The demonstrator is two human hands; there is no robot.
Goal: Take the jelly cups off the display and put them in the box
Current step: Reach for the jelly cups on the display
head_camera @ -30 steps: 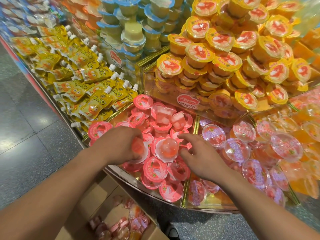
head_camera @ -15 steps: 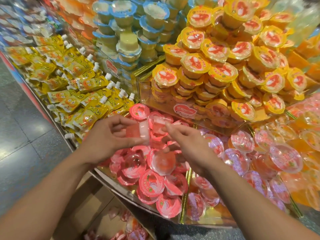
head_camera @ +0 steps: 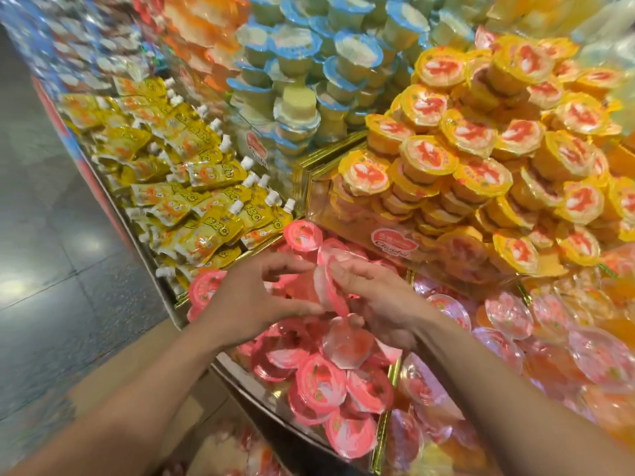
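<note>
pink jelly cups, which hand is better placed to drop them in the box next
Left. The left hand holds pink jelly cups in its grip, and the box lies below the left forearm, on that side. The right hand would probably have to cross over.

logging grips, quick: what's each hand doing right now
left hand: holds pink cups.
right hand: touches those pink cups; whether it grips one cannot be told.

Bright overhead light — edges motion-blurred.
</note>
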